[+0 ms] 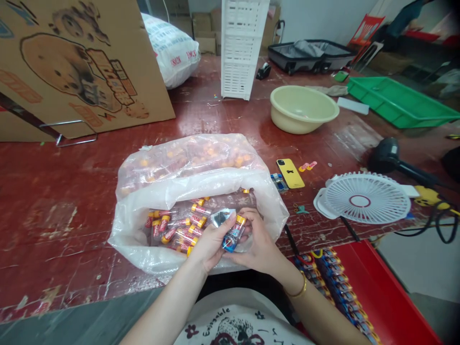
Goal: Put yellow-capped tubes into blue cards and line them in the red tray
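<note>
A small clear tube (234, 235) with a yellow cap and blue lower end is held between my two hands, above the front right of an open white plastic bag (143, 256). My left hand (212, 242) has its thumb pressed on the tube, beside a shiny silvery packet (221, 217). My right hand (257, 239) curls round the tube's right side, fingertips near the cap. Inside the bag lie several red-labelled tubes with yellow caps (187, 235).
Right of the bag are a yellow phone (290, 173), a white round fan (362, 197) and a black handheld device (388, 155). Behind stand a cream basin (304, 108), a green tray (398, 100), a white rack (239, 52) and a cardboard box (86, 62). A red bin (381, 297) sits lower right.
</note>
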`<move>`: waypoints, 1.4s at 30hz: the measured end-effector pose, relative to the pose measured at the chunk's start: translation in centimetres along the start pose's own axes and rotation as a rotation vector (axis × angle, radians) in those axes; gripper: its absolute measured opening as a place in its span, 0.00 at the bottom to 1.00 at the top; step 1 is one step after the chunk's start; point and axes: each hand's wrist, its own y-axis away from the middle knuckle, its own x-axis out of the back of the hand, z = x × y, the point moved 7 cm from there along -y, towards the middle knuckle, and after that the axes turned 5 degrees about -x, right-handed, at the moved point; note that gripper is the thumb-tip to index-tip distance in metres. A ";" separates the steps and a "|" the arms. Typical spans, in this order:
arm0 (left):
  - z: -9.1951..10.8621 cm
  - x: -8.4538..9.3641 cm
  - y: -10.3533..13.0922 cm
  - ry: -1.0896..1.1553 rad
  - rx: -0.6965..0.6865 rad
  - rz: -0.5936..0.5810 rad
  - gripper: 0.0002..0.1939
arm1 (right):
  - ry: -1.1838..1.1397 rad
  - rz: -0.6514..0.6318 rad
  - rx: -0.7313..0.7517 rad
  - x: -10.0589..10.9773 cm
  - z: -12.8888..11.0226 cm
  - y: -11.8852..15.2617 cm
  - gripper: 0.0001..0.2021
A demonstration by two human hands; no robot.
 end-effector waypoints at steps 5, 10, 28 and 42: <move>0.3 0.0 0.3 -0.090 -0.041 -0.099 0.16 | -0.070 -0.009 -0.034 0.7 0.6 -0.3 0.36; 0.5 -0.1 1.0 -0.132 -0.072 -0.077 0.14 | -0.068 -0.042 -0.013 0.8 0.4 -0.4 0.38; 0.3 -0.7 1.1 -0.031 -0.159 -0.026 0.13 | -0.162 0.055 -0.059 0.3 0.7 0.1 0.35; 0.3 -0.8 0.8 -0.068 -0.191 -0.060 0.12 | -0.165 0.026 -0.076 0.4 0.7 0.1 0.36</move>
